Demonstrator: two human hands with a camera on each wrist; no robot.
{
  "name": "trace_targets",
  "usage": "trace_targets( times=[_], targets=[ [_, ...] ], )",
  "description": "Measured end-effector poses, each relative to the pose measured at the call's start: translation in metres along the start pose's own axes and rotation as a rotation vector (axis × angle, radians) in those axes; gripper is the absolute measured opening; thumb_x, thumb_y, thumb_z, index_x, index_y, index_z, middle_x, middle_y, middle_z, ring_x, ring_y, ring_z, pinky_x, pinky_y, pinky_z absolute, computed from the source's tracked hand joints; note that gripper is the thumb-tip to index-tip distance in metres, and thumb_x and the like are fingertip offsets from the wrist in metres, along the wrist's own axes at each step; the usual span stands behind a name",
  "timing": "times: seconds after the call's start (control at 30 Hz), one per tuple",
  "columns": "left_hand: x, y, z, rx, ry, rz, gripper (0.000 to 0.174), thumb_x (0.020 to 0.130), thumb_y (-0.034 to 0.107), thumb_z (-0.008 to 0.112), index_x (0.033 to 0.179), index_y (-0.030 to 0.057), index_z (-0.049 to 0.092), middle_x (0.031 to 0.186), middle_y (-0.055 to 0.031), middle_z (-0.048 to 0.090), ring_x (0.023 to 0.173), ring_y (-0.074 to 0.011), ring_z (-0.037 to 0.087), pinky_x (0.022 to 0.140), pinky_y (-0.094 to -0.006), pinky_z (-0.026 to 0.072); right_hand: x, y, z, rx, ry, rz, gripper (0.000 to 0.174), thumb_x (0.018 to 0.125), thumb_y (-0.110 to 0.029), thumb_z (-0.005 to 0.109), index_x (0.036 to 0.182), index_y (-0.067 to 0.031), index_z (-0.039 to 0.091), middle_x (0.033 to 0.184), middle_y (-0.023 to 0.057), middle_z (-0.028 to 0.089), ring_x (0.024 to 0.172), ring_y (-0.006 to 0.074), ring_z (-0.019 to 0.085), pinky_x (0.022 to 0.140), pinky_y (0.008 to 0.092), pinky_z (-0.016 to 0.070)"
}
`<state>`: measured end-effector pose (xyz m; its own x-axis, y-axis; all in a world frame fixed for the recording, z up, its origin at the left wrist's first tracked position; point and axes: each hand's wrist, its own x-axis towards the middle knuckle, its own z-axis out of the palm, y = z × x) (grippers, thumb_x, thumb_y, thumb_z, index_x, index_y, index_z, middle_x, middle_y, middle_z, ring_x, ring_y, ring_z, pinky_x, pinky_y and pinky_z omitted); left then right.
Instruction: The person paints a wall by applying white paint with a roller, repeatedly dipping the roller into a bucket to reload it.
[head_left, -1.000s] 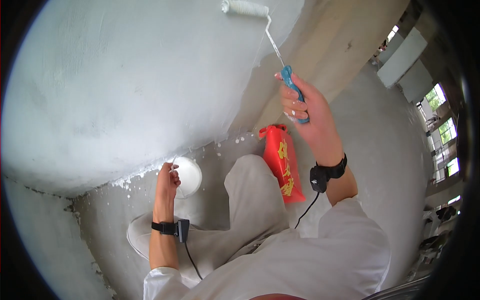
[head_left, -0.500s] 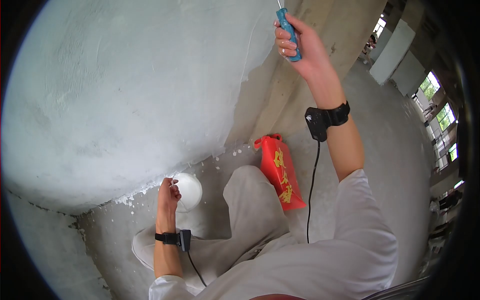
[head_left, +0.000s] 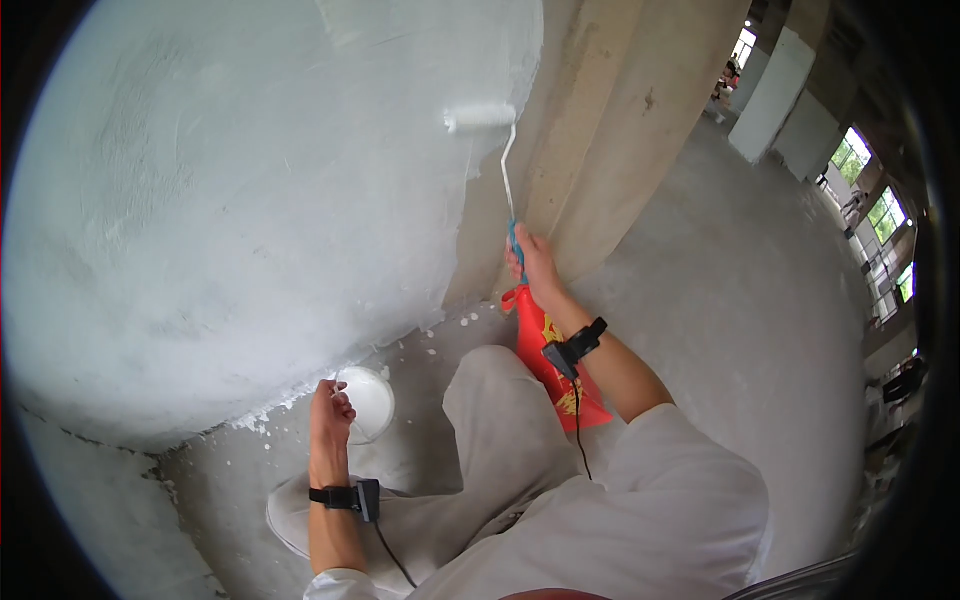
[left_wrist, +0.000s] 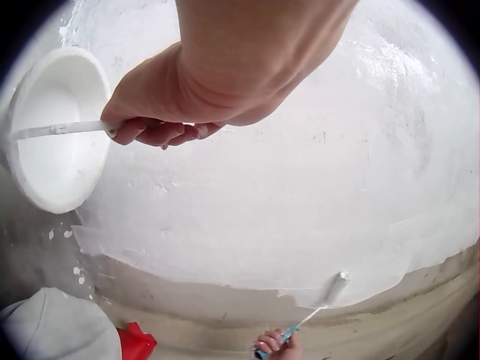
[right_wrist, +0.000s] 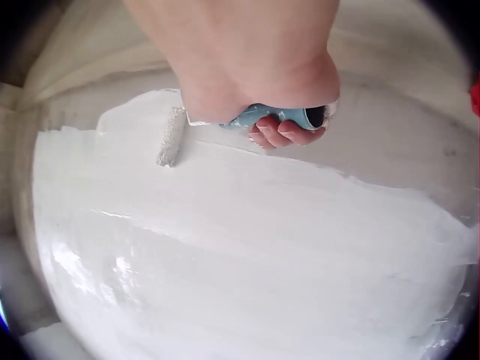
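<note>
My right hand (head_left: 533, 265) grips a blue-handled white paint roller (head_left: 482, 118), my left hand (head_left: 332, 412) the white handle (left_wrist: 64, 128) of a round white bucket (head_left: 391, 405) — one careless tug could tip it.

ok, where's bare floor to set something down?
Widest: floor right of the red bag and right forearm. Smaller: between the white bucket and bent knee. Crowded: the foot of the wall, with bucket, left hand and white splatter.
</note>
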<state>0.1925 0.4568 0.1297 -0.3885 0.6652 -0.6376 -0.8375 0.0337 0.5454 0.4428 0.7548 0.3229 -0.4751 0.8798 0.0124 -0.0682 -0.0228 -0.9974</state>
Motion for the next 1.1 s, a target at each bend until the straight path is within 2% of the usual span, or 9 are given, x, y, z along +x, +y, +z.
trace_targets(
  times=[0.23, 0.27, 0.33, 0.4, 0.5, 0.7, 0.83, 0.9, 1.1],
  targets=[
    [0.002, -0.003, -0.002, -0.010, -0.026, -0.002, 0.016, 0.082, 0.027, 0.053, 0.085, 0.0107, 0.054, 0.054, 0.0052, 0.038, 0.047, -0.0078, 0.032, 0.047, -0.0245, 0.0262, 0.004, 0.030, 0.008, -0.086, 0.107, -0.067, 0.042, 0.098, -0.044, 0.049, 0.074, -0.0098, 0.053, 0.058, -0.0036, 0.046, 0.047, 0.0063, 0.041, 0.043, 0.0241, 0.0314],
    [0.002, -0.001, -0.002, -0.008, -0.044, -0.010, 0.016, 0.082, 0.026, 0.053, 0.084, 0.0108, 0.053, 0.054, 0.0053, 0.038, 0.047, -0.0078, 0.032, 0.047, -0.0246, 0.0261, 0.009, 0.022, 0.014, -0.084, 0.108, -0.066, 0.042, 0.098, -0.044, 0.049, 0.074, -0.0098, 0.053, 0.058, -0.0036, 0.046, 0.047, 0.0063, 0.041, 0.043, 0.0241, 0.0314],
    [-0.002, 0.000, 0.002, -0.010, -0.034, -0.016, 0.014, 0.082, 0.025, 0.052, 0.083, 0.0109, 0.054, 0.054, 0.0056, 0.038, 0.047, -0.0079, 0.032, 0.047, -0.0250, 0.0264, 0.029, -0.003, 0.024, -0.553, 0.191, -0.336, 0.046, 0.093, -0.044, 0.058, 0.066, -0.0072, 0.053, 0.055, -0.0006, 0.050, 0.047, 0.0109, 0.046, 0.043, 0.0295, 0.0344],
    [-0.003, 0.001, 0.004, -0.013, -0.026, -0.020, 0.013, 0.081, 0.024, 0.052, 0.082, 0.0111, 0.055, 0.054, 0.0059, 0.038, 0.046, -0.0081, 0.032, 0.047, -0.0255, 0.0267, 0.067, -0.019, 0.023, -0.638, 0.250, -0.403, 0.041, 0.089, -0.035, 0.065, 0.062, -0.0087, 0.050, 0.053, -0.0015, 0.047, 0.045, 0.0091, 0.045, 0.041, 0.0264, 0.0349],
    [-0.003, 0.000, 0.005, -0.008, -0.019, -0.032, 0.013, 0.082, 0.024, 0.052, 0.081, 0.0116, 0.054, 0.054, 0.0058, 0.038, 0.046, -0.0078, 0.032, 0.047, -0.0255, 0.0265, 0.055, -0.101, 0.056, -0.453, 0.228, -0.291, 0.029, 0.084, -0.023, 0.067, 0.064, -0.0078, 0.052, 0.054, -0.0003, 0.049, 0.045, 0.0101, 0.045, 0.041, 0.0274, 0.0348],
    [-0.006, 0.001, 0.008, -0.005, -0.045, -0.024, 0.012, 0.082, 0.024, 0.051, 0.080, 0.0124, 0.053, 0.054, 0.0059, 0.038, 0.046, -0.0075, 0.031, 0.047, -0.0256, 0.0265, 0.081, -0.158, 0.067, -0.380, 0.156, -0.308, 0.022, 0.082, -0.016, 0.063, 0.066, -0.0067, 0.052, 0.056, 0.0017, 0.049, 0.045, 0.0107, 0.044, 0.040, 0.0280, 0.0334],
    [-0.007, 0.001, 0.009, -0.001, -0.017, -0.010, 0.011, 0.082, 0.023, 0.051, 0.080, 0.0124, 0.053, 0.054, 0.0061, 0.037, 0.045, -0.0073, 0.029, 0.047, -0.0256, 0.0260, 0.084, -0.131, 0.051, -0.380, 0.157, -0.284, 0.022, 0.082, -0.015, 0.063, 0.065, -0.0081, 0.051, 0.055, 0.0009, 0.048, 0.044, 0.0111, 0.045, 0.039, 0.0288, 0.0334],
    [-0.006, 0.001, 0.007, 0.002, -0.013, -0.014, 0.011, 0.082, 0.023, 0.051, 0.080, 0.0124, 0.053, 0.054, 0.0061, 0.037, 0.045, -0.0073, 0.029, 0.047, -0.0256, 0.0257, 0.084, -0.088, 0.034, -0.557, 0.256, -0.226, 0.022, 0.082, -0.015, 0.063, 0.064, -0.0093, 0.051, 0.053, 0.0002, 0.047, 0.042, 0.0119, 0.046, 0.038, 0.0296, 0.0340],
    [-0.008, 0.003, 0.008, -0.017, 0.043, -0.010, 0.011, 0.081, 0.023, 0.051, 0.080, 0.0127, 0.053, 0.054, 0.0059, 0.036, 0.045, -0.0078, 0.028, 0.046, -0.0258, 0.0249, 0.048, 0.037, 0.003, -0.467, 0.228, 0.018, 0.023, 0.082, -0.014, 0.063, 0.064, -0.0080, 0.051, 0.051, 0.0008, 0.046, 0.039, 0.0131, 0.045, 0.036, 0.0310, 0.0328]
  ],
)
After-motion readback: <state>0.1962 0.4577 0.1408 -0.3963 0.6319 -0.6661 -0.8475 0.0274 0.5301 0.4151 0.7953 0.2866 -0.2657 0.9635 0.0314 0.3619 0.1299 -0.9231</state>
